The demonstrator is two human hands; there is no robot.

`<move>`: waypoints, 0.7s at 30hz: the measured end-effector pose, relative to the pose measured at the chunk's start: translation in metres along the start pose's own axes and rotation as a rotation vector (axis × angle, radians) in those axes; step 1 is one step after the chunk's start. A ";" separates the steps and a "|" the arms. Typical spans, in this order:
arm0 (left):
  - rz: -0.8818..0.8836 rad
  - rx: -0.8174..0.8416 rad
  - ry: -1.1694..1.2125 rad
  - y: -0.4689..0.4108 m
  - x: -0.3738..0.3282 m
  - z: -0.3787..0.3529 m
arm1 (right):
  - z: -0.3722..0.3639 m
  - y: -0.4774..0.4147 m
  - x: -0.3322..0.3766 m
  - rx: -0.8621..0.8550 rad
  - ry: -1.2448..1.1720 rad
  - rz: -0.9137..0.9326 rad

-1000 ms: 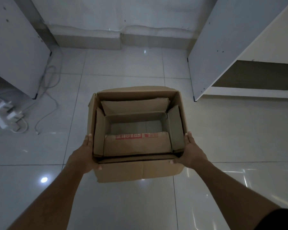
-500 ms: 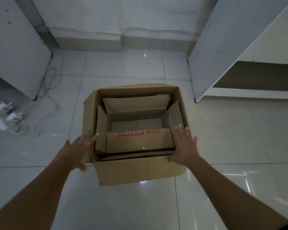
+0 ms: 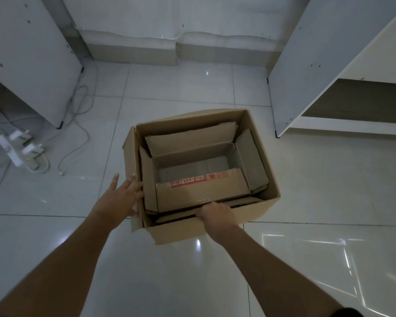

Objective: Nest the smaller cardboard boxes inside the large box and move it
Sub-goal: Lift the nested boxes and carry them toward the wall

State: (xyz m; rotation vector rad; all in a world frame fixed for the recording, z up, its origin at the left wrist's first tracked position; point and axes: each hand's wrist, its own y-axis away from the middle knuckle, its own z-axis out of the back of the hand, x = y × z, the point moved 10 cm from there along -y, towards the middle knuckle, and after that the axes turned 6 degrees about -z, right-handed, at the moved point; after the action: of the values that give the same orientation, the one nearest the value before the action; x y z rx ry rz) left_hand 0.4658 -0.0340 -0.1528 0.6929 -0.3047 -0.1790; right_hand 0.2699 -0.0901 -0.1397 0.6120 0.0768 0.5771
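Observation:
The large cardboard box (image 3: 264, 156) stands open on the tiled floor, turned a little clockwise. A smaller cardboard box (image 3: 204, 191) with a red printed strip on its near flap sits nested inside it, flaps up. My left hand (image 3: 121, 197) lies flat with spread fingers against the large box's left side flap. My right hand (image 3: 217, 216) is curled over the large box's near rim, fingers hooked inside. What lies under the small box is hidden.
A white power strip with plugs (image 3: 21, 152) and loose cables (image 3: 78, 124) lie on the floor at the left. White cabinet panels stand at the left (image 3: 32, 53) and right (image 3: 306, 65). A low shelf opening (image 3: 364, 101) is at the right.
Both hands left the box's sides. The right hand moved to the near rim and closed over it; the left now rests flat on the left flap. The box has turned slightly clockwise.

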 end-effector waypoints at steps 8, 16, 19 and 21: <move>0.016 -0.096 -0.042 0.007 -0.024 0.010 | -0.005 0.015 -0.059 0.018 0.050 -0.024; 0.069 -0.100 0.090 -0.009 -0.045 0.030 | -0.006 0.022 -0.098 -0.008 0.049 -0.087; 0.091 -0.070 0.125 -0.011 -0.050 0.029 | -0.010 0.029 -0.094 0.011 -0.023 -0.125; 0.099 -0.056 0.128 -0.011 -0.052 0.029 | -0.015 0.036 -0.085 -0.025 -0.118 -0.136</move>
State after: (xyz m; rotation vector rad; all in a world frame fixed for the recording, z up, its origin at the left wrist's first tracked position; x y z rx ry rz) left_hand 0.4067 -0.0461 -0.1498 0.6293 -0.2103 -0.0485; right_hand 0.1778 -0.1036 -0.1402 0.6100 0.0006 0.4090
